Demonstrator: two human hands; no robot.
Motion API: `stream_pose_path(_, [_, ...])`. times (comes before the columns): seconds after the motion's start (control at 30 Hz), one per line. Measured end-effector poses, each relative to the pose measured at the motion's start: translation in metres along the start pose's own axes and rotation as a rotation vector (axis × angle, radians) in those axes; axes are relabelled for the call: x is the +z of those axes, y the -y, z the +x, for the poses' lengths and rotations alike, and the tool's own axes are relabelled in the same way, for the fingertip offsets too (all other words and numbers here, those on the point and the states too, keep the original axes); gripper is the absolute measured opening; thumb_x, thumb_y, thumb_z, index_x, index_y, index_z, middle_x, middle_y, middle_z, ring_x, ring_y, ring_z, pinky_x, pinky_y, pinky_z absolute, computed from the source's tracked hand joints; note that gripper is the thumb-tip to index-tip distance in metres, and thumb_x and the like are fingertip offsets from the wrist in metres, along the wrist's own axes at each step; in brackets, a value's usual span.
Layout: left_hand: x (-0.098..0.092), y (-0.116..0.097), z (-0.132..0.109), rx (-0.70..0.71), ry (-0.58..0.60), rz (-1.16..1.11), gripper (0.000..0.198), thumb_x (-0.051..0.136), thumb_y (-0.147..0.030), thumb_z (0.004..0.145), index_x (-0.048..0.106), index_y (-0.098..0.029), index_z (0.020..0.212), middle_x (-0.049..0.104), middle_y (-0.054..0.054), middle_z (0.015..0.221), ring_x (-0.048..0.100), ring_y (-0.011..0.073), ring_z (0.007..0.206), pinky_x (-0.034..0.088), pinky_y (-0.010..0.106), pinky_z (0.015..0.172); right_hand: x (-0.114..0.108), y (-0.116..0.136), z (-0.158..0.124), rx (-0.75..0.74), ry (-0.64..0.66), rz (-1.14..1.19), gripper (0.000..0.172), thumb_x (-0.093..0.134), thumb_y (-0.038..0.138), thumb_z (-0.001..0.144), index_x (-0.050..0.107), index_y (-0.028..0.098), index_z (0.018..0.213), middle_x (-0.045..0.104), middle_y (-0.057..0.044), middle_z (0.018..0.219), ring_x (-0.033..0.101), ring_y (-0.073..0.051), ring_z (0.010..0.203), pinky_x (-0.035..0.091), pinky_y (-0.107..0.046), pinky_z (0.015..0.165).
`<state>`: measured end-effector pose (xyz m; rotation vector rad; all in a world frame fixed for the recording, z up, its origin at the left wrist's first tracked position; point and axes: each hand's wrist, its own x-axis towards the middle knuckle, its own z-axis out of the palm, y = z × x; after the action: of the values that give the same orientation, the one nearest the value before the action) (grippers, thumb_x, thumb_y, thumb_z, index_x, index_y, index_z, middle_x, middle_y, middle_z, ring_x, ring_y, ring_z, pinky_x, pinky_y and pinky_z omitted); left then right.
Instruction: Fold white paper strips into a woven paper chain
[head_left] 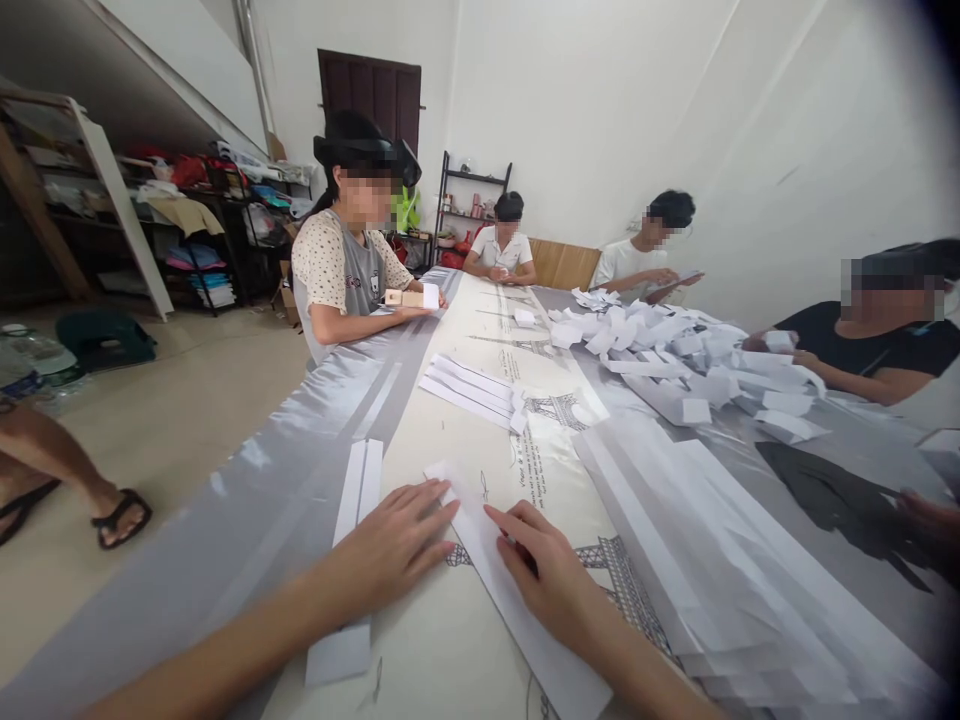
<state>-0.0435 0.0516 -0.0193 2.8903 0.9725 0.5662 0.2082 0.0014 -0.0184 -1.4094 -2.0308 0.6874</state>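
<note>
at 9 o'clock of the view a water bottle [36, 362] stands on the floor, with a sandalled foot [120, 516] just below it. on the grey bench [247, 520], towards 7 o'clock, a narrow strip [361, 478] of white paper lies lengthwise, and the wrist of the left hand [390, 548] crosses it. that hand rests flat, palm down, its fingers [431, 515] apart and stretched out, clamped on nothing; the tips touch the left edge of a long paper strip [559, 672] that runs from 12 to 5 o'clock between the two hands. the right hand [551, 578] lies flat on the strip itself, fingers [504, 520] straight and near together, pressing down and gripping nothing.

at 11 o'clock a person in a dotted top [341, 265] holds a small block [409, 297]. at mid-bench lies a small stack of strips [465, 385]. at 4 o'clock of the right hand sits a broad stack of long sheets [720, 570]. at 1 o'clock a heap of folded pieces [675, 350] spreads out, with a person in black [885, 345] beside it at 3 o'clock.
</note>
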Motion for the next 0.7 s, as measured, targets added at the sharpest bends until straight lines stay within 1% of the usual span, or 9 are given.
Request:
stream_pose_path(0.07, [0.004,-0.001,-0.001,-0.026,-0.007,0.038,0.041,0.045,-0.04,0.106,0.055,-0.025,0.143,0.047,0.013,0.153,0.042,0.0319,0.143,0.041,0.051,0.113,0.0,0.001,-0.001,-0.01,-0.011,0.008,0.039,0.042,0.03,0.104,0.06,0.024,0.138,0.059,-0.011,0.123,0.064,-0.02,0.089,0.057,-0.037,0.08])
stream_pose_path(0.1, [0.005,-0.001,-0.001,-0.043,-0.02,0.049,0.04,0.045,-0.04,0.106,0.056,-0.026,0.142,0.048,0.013,0.152,0.043,0.0328,0.142,0.041,0.053,0.113,0.0,0.002,-0.001,-0.019,-0.014,0.016,0.039,0.044,0.033,0.104,0.061,0.024,0.137,0.056,-0.012,0.133,0.065,-0.022,0.1,0.057,-0.038,0.087])
stream_pose_path(0.13, [0.005,-0.002,-0.001,-0.055,-0.031,0.054,0.04,0.046,-0.04,0.105,0.056,-0.027,0.141,0.05,0.014,0.149,0.045,0.033,0.14,0.04,0.055,0.113,-0.001,0.003,-0.002,-0.031,-0.006,0.025,0.039,0.047,0.037,0.103,0.061,0.023,0.137,0.053,-0.012,0.14,0.062,-0.024,0.113,0.055,-0.04,0.096])
stream_pose_path(0.2, [0.005,-0.002,-0.001,-0.052,-0.037,0.057,0.04,0.045,-0.04,0.106,0.056,-0.027,0.142,0.054,0.014,0.143,0.05,0.0318,0.135,0.039,0.056,0.113,-0.003,0.005,-0.003,-0.051,0.049,0.051,0.043,0.051,0.043,0.103,0.059,0.024,0.14,0.05,-0.01,0.15,0.05,-0.027,0.135,0.044,-0.044,0.113])
stream_pose_path(0.27, [0.004,-0.001,0.0,-0.031,-0.028,0.045,0.04,0.044,-0.04,0.106,0.056,-0.024,0.14,0.056,0.014,0.14,0.052,0.031,0.134,0.039,0.055,0.114,-0.007,0.009,-0.006,-0.047,0.143,0.081,0.049,0.05,0.047,0.103,0.052,0.027,0.147,0.047,-0.007,0.155,0.041,-0.026,0.144,0.036,-0.047,0.121])
stream_pose_path(0.33, [0.002,0.001,0.001,-0.017,-0.024,0.02,0.041,0.046,-0.04,0.105,0.055,-0.017,0.138,0.058,0.017,0.139,0.052,0.0319,0.133,0.042,0.053,0.112,-0.011,0.013,-0.008,-0.034,0.225,0.105,0.051,0.046,0.049,0.105,0.045,0.031,0.152,0.043,-0.003,0.159,0.036,-0.026,0.148,0.032,-0.05,0.123])
stream_pose_path(0.4, [-0.002,0.005,0.002,-0.007,-0.033,-0.018,0.04,0.049,-0.038,0.104,0.056,-0.014,0.135,0.061,0.017,0.134,0.055,0.0316,0.129,0.046,0.05,0.108,-0.014,0.015,-0.009,-0.03,0.263,0.111,0.049,0.041,0.049,0.106,0.044,0.033,0.153,0.041,0.0,0.16,0.035,-0.025,0.149,0.031,-0.053,0.123])
stream_pose_path(0.53, [-0.009,0.011,0.003,0.023,-0.038,-0.079,0.027,0.049,-0.029,0.103,0.063,-0.02,0.125,0.063,0.012,0.129,0.058,0.0269,0.124,0.049,0.044,0.105,-0.02,0.015,-0.007,-0.055,0.278,0.08,0.046,0.036,0.047,0.108,0.046,0.035,0.151,0.042,0.002,0.159,0.036,-0.026,0.149,0.034,-0.055,0.122])
stream_pose_path(0.7, [-0.009,0.015,0.003,-0.005,-0.051,-0.051,0.022,0.052,-0.027,0.102,0.069,-0.02,0.114,0.061,0.012,0.13,0.055,0.0281,0.126,0.048,0.045,0.105,-0.015,0.014,-0.006,-0.148,0.287,-0.07,0.046,0.039,0.043,0.108,0.043,0.034,0.153,0.041,0.003,0.16,0.034,-0.025,0.15,0.035,-0.051,0.122])
